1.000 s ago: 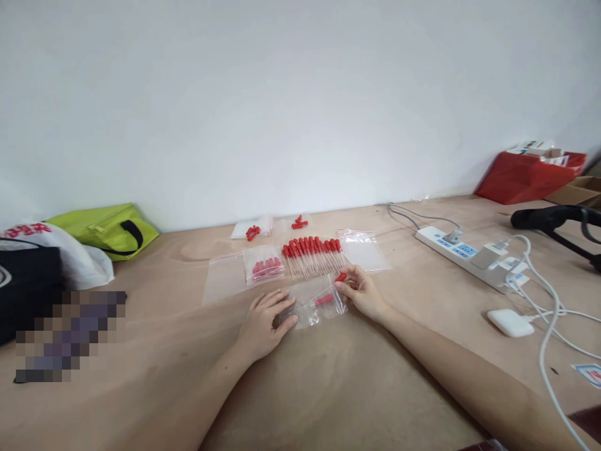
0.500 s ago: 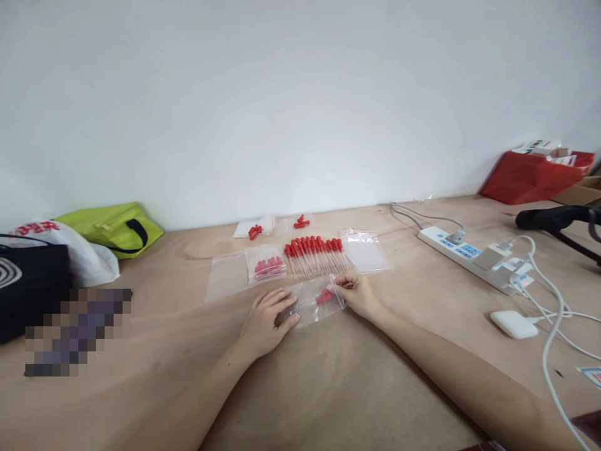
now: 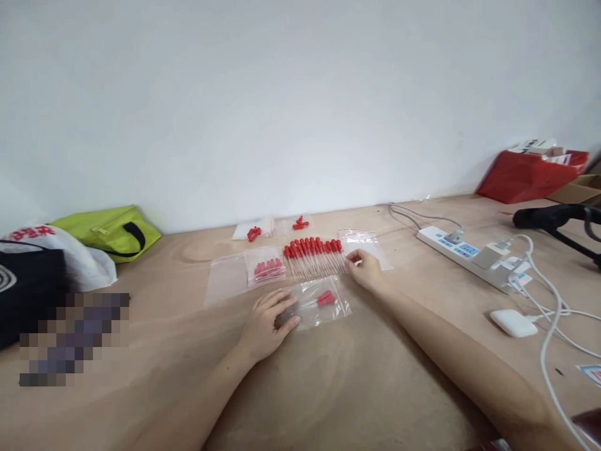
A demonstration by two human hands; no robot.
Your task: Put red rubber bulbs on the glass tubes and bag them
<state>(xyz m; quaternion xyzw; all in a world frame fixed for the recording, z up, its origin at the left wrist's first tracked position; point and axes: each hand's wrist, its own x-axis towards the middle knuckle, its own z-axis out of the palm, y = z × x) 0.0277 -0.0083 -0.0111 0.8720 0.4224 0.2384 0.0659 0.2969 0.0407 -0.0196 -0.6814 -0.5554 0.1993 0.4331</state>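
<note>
A clear zip bag (image 3: 307, 313) lies flat in front of me, its opening to the right, with a couple of red-tipped sticks (image 3: 325, 297) inside. My left hand (image 3: 272, 319) grips the bag's left end, thumb below and fingers above. Behind the bag, a row of red-tipped wooden sticks (image 3: 314, 254) lies side by side, red ends away from me. At the right end of that row, my right hand (image 3: 362, 268) is curled, its fingertips closed at the outermost stick's pale end. The fingers partly hide that contact.
Left of the row lie a filled zip bag (image 3: 266, 268) and a flat clear bag (image 3: 225, 275). Another bag (image 3: 364, 241) is at its right. Two small red bundles (image 3: 254, 233) sit near the wall. A power strip (image 3: 451, 250) with cables stands right; cloth bags (image 3: 103, 228) left.
My right hand has let go of the zip bag's open end and moved up and right to the row of sticks. The bag now lies flatter. My left hand stays in place.
</note>
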